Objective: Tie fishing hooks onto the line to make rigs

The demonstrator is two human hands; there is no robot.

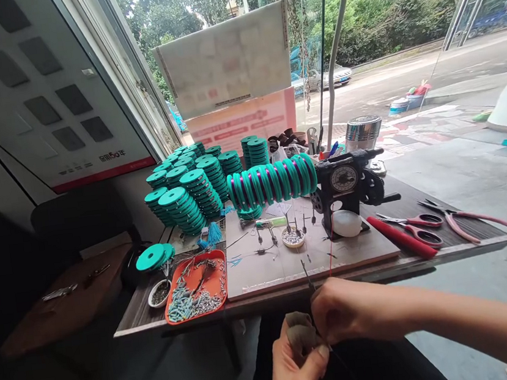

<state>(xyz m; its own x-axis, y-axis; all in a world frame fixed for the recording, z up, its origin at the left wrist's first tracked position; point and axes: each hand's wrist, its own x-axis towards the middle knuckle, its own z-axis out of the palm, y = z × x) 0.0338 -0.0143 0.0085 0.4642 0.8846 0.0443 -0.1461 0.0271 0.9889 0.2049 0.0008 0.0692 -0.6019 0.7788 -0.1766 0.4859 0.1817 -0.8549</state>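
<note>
The right hand (342,311) was closed around a slim dark tool (309,278), tip jutting ahead of the grip; just beside, the left hand (296,369) curled, finger guards (301,334) probably protecting it, contents indiscernible.

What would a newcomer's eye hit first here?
Likely the row of green spools at centre, jutting from the black machine, with stacks of green spools farther left. Then the orange tray, lower left. Bottom centre, left hand and right hand close together, the right holding a thin dark tool.
</note>
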